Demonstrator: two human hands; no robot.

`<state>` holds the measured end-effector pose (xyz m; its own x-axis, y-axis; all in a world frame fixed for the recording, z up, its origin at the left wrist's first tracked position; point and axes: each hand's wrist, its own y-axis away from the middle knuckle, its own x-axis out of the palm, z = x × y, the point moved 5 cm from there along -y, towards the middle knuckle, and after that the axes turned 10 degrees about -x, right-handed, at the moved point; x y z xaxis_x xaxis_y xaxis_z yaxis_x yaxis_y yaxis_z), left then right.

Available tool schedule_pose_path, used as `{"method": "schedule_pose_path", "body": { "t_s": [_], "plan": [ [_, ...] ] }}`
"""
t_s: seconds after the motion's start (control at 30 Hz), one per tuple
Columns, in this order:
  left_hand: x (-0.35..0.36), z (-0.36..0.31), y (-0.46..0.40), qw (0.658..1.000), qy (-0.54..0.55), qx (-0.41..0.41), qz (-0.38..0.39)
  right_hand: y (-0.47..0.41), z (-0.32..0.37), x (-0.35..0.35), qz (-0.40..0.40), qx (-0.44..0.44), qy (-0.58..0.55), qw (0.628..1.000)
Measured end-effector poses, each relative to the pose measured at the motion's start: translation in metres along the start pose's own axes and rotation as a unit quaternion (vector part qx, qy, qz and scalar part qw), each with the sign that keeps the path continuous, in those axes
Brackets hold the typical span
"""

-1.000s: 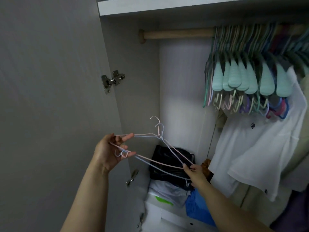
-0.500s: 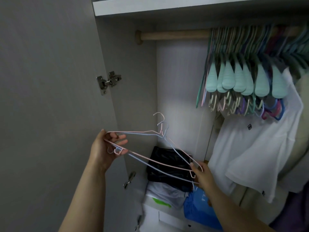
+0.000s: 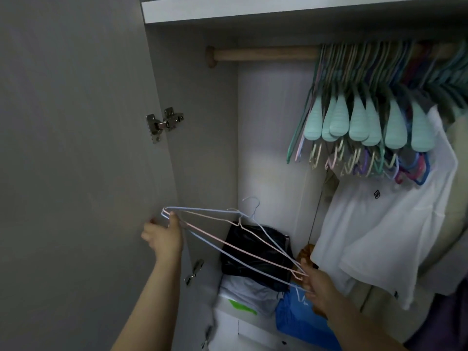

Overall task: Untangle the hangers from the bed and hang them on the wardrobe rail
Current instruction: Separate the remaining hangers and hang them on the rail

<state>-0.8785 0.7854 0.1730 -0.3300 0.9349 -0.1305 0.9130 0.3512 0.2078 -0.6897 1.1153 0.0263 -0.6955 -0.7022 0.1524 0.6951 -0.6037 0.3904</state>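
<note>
A round wooden wardrobe rail (image 3: pixel 263 53) runs across the upper centre of the frame beneath a white top shelf (image 3: pixel 278 7), its right half packed with hanging mint-green, purple and blue plastic hangers (image 3: pixel 359 122) and a white T-shirt (image 3: pixel 379 229). At lower centre, a white lower shelf (image 3: pixel 228 315) carries a black bag (image 3: pixel 253 249) on folded pale cloth (image 3: pixel 250 292), beside a blue bag (image 3: pixel 298 317).

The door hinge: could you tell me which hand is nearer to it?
Left. The left hand is just below the door hinge; the right hand is lower, far to its right.
</note>
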Motion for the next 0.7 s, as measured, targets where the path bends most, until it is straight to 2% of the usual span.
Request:
{"method": "schedule_pose_path", "body": {
  "t_s": [0.03, 0.07, 0.1, 0.13, 0.17, 0.2, 0.27, 0.3, 0.33, 0.37, 0.47, 0.53, 0.57, 0.63, 0.7],
  "plan": [
    [-0.006, -0.005, 0.009, 0.99, -0.057, 0.09, -0.089, -0.001, -0.001, -0.004, -0.003, -0.002, -0.012, 1.0],
    [-0.007, -0.009, 0.021, 0.965, -0.102, 0.193, -0.144, -0.001, -0.001, -0.007, -0.007, -0.004, -0.024, 1.0],
    [-0.002, -0.011, 0.032, 0.935, -0.151, 0.281, -0.155, -0.001, -0.001, -0.01, -0.016, -0.005, -0.036, 0.999],
    [0.01, -0.009, 0.04, 0.903, -0.221, 0.348, -0.123, -0.002, -0.001, -0.014, -0.028, -0.008, -0.044, 0.999],
    [0.027, 0.0, 0.04, 0.869, -0.305, 0.385, -0.051, -0.002, -0.001, -0.018, -0.039, -0.013, -0.052, 0.998],
    [0.047, 0.013, 0.04, 0.837, -0.396, 0.374, 0.046, -0.002, 0.001, -0.02, -0.042, -0.016, -0.062, 0.997],
    [0.079, 0.05, 0.041, 0.759, -0.531, 0.294, 0.235, 0.002, 0.007, -0.02, -0.046, -0.025, -0.09, 0.995],
    [0.091, 0.068, 0.045, 0.722, -0.568, 0.262, 0.295, 0.004, 0.012, -0.021, -0.051, -0.031, -0.098, 0.993],
    [0.099, 0.08, 0.05, 0.704, -0.586, 0.242, 0.32, 0.007, 0.018, -0.022, -0.057, -0.037, -0.1, 0.993],
    [0.105, 0.088, 0.053, 0.708, -0.582, 0.232, 0.326, 0.01, 0.023, -0.024, -0.068, -0.046, -0.096, 0.992],
    [0.118, 0.094, 0.064, 0.799, -0.471, 0.2, 0.317, 0.02, 0.038, -0.027, -0.097, -0.078, -0.089, 0.988],
    [0.129, 0.088, 0.076, 0.842, -0.391, 0.215, 0.303, 0.029, 0.049, -0.024, -0.101, -0.104, -0.071, 0.987],
    [0.134, 0.082, 0.086, 0.856, -0.35, 0.225, 0.308, 0.032, 0.055, -0.021, -0.092, -0.122, -0.05, 0.987],
    [0.149, 0.074, 0.113, 0.869, -0.277, 0.184, 0.366, 0.039, 0.065, -0.007, -0.055, -0.163, 0.017, 0.985],
    [0.164, 0.067, 0.145, 0.858, -0.222, 0.076, 0.457, 0.044, 0.071, 0.009, -0.019, -0.216, 0.112, 0.97]
  ]
}}
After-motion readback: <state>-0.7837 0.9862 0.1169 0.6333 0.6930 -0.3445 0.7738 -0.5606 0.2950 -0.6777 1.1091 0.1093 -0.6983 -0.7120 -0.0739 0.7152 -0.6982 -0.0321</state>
